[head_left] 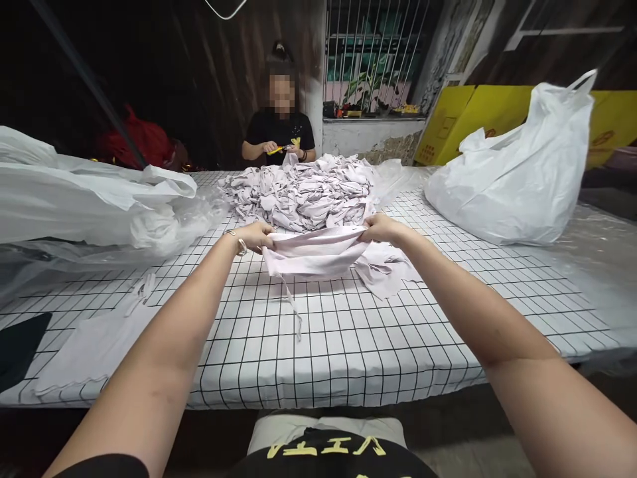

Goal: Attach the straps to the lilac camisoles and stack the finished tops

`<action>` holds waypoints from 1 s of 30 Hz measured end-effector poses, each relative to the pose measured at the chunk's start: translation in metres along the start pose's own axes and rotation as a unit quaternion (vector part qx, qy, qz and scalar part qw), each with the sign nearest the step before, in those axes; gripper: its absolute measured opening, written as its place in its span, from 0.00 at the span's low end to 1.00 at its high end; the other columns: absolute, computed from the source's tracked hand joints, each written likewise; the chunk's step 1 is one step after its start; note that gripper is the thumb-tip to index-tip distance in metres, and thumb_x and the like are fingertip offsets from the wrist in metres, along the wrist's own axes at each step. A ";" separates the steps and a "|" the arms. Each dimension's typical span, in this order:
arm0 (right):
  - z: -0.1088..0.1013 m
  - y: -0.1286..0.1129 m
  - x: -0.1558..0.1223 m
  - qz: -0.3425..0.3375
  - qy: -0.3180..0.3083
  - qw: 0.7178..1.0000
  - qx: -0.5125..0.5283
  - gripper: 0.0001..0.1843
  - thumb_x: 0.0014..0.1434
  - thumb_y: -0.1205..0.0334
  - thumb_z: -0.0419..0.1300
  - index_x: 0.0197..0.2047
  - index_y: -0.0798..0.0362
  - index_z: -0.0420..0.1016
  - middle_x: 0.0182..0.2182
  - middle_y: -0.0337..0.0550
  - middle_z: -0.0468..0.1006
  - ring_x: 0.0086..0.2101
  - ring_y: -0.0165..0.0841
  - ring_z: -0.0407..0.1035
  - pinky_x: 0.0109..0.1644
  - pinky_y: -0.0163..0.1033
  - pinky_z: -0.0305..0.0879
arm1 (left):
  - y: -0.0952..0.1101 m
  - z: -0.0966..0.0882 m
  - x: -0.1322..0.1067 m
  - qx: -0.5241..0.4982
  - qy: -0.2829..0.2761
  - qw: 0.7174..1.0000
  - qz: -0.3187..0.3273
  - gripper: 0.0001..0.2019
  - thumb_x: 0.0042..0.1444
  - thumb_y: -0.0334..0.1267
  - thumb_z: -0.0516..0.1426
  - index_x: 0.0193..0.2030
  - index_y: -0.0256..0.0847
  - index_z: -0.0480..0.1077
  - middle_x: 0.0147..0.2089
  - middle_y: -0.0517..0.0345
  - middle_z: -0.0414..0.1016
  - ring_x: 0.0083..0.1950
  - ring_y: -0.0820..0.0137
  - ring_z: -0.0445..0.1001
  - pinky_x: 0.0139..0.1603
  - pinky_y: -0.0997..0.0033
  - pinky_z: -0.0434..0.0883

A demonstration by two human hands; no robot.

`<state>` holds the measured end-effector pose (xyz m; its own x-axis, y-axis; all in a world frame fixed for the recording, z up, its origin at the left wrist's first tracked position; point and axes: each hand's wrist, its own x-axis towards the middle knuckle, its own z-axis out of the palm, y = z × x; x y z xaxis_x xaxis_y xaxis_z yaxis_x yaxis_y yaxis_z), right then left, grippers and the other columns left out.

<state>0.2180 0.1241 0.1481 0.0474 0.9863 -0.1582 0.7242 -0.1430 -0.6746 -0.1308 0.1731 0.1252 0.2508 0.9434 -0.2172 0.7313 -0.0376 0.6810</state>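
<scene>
Between my two hands a pale pink garment point(313, 255) is stretched out above the table, with a thin strap hanging from its left end. My left hand point(255, 236) pinches its left end, the fingers closed on the cloth. At the other end my right hand point(383, 229) grips the fabric, fingers closed too. Another pale pink piece of cloth point(385, 269) lies crumpled on the table below my right hand; I cannot tell whether it joins the held garment. Just beyond my hands rises a large heap of the same pale pink garments point(303, 192).
A black-gridded white cloth covers the table point(338, 358). Flat at left lie a pale garment point(94, 342) and a dark piece point(22, 348). White plastic bags point(74, 192) fill the left; a full white bag point(512, 172) stands right. Opposite, a person point(281, 126) holds yellow-handled snips.
</scene>
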 end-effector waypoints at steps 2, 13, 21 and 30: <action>0.017 0.014 0.003 0.059 -0.050 0.987 0.139 0.20 0.37 0.70 0.71 0.22 0.52 0.60 0.17 0.33 0.64 0.20 0.25 0.56 0.23 0.33 0.52 | -0.007 0.003 0.001 -0.031 -0.032 0.998 -0.049 0.14 0.33 0.33 0.66 0.30 0.41 0.71 0.26 0.57 0.75 0.28 0.66 0.74 0.30 0.69 0.69; 0.075 0.053 0.016 0.145 -0.066 0.938 0.307 0.23 0.39 0.71 0.71 0.33 0.51 0.62 0.22 0.37 0.74 0.19 0.26 0.61 0.22 0.32 0.57 | -0.014 0.080 0.007 -0.040 0.097 0.994 -0.008 0.09 0.44 0.39 0.63 0.23 0.40 0.67 0.32 0.53 0.74 0.44 0.61 0.72 0.45 0.67 0.68; 0.072 0.004 -0.016 -0.092 -0.124 0.910 0.384 0.20 0.48 0.53 0.69 0.39 0.51 0.68 0.27 0.36 0.72 0.27 0.27 0.67 0.33 0.35 0.66 | 0.044 0.139 -0.027 -0.303 -0.078 0.939 0.140 0.09 0.48 0.38 0.62 0.35 0.36 0.73 0.35 0.54 0.75 0.39 0.68 0.73 0.42 0.69 0.69; 0.101 0.009 -0.052 -0.212 -0.173 0.916 0.293 0.31 0.43 0.60 0.70 0.51 0.49 0.67 0.45 0.43 0.74 0.43 0.36 0.70 0.44 0.40 0.69 | 0.071 0.045 -0.064 -0.541 -0.054 0.827 0.146 0.08 0.51 0.32 0.54 0.38 0.35 0.70 0.37 0.52 0.74 0.42 0.65 0.74 0.47 0.60 0.72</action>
<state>0.1526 0.0630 0.0773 -0.4477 0.8924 0.0567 0.1289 0.1272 -0.9835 -0.0663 0.0954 0.1554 0.4152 0.9086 0.0457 -0.3506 0.1134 0.9296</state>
